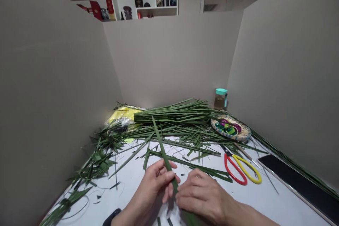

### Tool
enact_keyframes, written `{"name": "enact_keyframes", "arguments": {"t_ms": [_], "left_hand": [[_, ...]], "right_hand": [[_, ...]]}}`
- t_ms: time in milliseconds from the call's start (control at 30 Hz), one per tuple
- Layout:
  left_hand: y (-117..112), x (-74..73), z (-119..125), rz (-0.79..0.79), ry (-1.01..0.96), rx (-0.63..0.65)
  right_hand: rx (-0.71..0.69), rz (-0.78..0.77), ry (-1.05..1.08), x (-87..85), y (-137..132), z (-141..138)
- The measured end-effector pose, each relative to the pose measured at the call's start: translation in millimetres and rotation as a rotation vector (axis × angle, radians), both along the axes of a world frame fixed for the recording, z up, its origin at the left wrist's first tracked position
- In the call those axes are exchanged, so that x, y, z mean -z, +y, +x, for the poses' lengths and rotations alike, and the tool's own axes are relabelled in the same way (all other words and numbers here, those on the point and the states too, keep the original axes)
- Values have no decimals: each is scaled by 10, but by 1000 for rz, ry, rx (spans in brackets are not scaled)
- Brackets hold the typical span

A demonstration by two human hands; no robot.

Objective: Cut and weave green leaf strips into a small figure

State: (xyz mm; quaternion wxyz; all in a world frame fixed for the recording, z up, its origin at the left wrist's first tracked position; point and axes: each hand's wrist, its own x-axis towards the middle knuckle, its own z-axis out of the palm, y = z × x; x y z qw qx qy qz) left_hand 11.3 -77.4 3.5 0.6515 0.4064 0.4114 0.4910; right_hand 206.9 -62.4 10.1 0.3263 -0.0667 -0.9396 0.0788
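A long green leaf strip [163, 152] runs from its pointed tip over the table down between my hands to the bottom edge. My left hand [159, 180] pinches it between thumb and fingers. Just to the right, my right hand [202, 196] is closed around the lower part of the same strip, its fingertips partly hidden. Below the hands the strip looks wider and leaves the picture. Loose cut leaf pieces [190, 164] lie on the white table beyond my fingers.
A thick leaf bundle [174, 114] lies at the back, beside a yellow plastic bag [124, 114]. To the right are a woven tray [245, 135], red-and-yellow scissors [239, 169], an awl-like tool [246, 153], a dark tablet [299, 183] and a turquoise-lidded jug [220, 99]. Leaf scraps [97, 164] line the left.
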Motion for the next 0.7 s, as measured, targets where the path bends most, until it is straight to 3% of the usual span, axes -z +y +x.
{"name": "enact_keyframes", "arguments": {"t_ms": [200,300,400,700], "left_hand": [[-14,57,52,31,82,-28],[-11,84,57,31,124,-24],[-11,108,67,30,170,-18],[-46,58,116,27,167,21]], "right_hand": [[85,-461,161,-87,-55,-132],[258,-690,177,-173,-71,-195],[361,-760,241,-221,-32,-248],[361,-933,125,-248,44,-300]]}}
